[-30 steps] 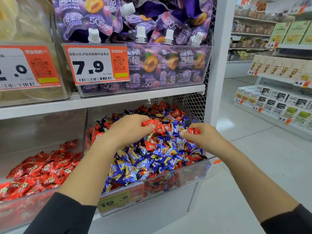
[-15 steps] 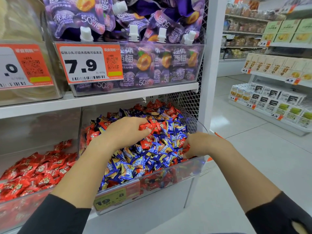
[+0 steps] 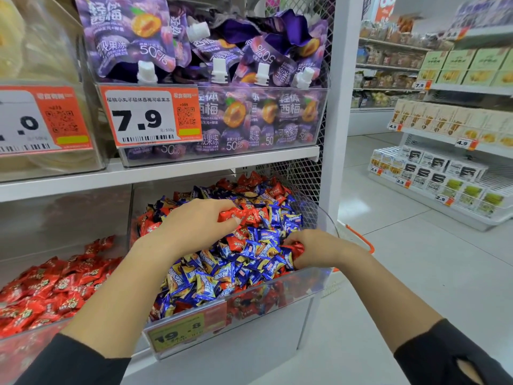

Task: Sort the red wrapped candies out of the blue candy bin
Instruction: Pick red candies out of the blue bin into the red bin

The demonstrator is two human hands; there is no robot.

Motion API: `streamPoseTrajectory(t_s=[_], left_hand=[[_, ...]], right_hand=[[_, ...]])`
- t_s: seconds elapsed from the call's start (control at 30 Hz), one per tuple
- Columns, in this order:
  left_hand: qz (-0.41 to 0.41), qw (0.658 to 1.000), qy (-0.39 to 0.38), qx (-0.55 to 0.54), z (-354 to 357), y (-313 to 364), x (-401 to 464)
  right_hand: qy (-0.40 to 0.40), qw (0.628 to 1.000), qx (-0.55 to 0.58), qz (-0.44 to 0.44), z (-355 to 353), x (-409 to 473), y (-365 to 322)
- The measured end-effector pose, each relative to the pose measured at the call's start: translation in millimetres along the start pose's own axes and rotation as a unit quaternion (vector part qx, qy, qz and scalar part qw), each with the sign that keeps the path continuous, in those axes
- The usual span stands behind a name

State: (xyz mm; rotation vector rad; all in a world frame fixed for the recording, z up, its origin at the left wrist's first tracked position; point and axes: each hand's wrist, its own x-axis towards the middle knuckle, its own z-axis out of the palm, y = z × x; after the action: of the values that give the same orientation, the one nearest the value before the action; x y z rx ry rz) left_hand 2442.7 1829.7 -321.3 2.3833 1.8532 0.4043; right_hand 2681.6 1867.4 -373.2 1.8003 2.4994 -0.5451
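A clear plastic bin [image 3: 302,284] on the lower shelf holds a heap of blue wrapped candies [image 3: 249,262] mixed with red wrapped candies [image 3: 258,184]. Over the middle of the heap, my left hand [image 3: 194,223] grips a bunch of red candies [image 3: 241,213] between thumb and fingers. My right hand [image 3: 313,247] is at the bin's front right corner, its fingers curled round a red candy [image 3: 294,248] among the blue ones. More red candies show through the bin's front wall.
To the left stands another clear bin [image 3: 33,345] filled with red candies only. A shelf [image 3: 166,173] with purple jelly pouches hangs close above both bins. A white upright post [image 3: 337,107] borders the bin on the right. Open aisle floor lies to the right.
My right hand went down from above the heap to the bin's front right corner, still curled on red candy. My left hand stayed over the middle with its red candies.
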Motion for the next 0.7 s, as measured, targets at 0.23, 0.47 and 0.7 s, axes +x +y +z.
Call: streamPoseTrajectory(t_s=[0.23,0.47,0.7], left_hand=[[0.018,0.998,0.047,-0.025,-13.6,-0.5,-22.6],[-0.015,0.971,0.091,-0.22,-19.5,-21.0,-51.0],[-0.086,0.932,0.129,-0.329,-23.5,-61.5,-88.8]], right_hand=[[0.027,0.999,0.023,0.01,-2.1,-2.9,-2.4],[0.097,0.935,0.331,-0.083,-43.4,-35.1,-35.3],[0.056,0.905,0.395,-0.15,-33.3,-33.5,-108.0]])
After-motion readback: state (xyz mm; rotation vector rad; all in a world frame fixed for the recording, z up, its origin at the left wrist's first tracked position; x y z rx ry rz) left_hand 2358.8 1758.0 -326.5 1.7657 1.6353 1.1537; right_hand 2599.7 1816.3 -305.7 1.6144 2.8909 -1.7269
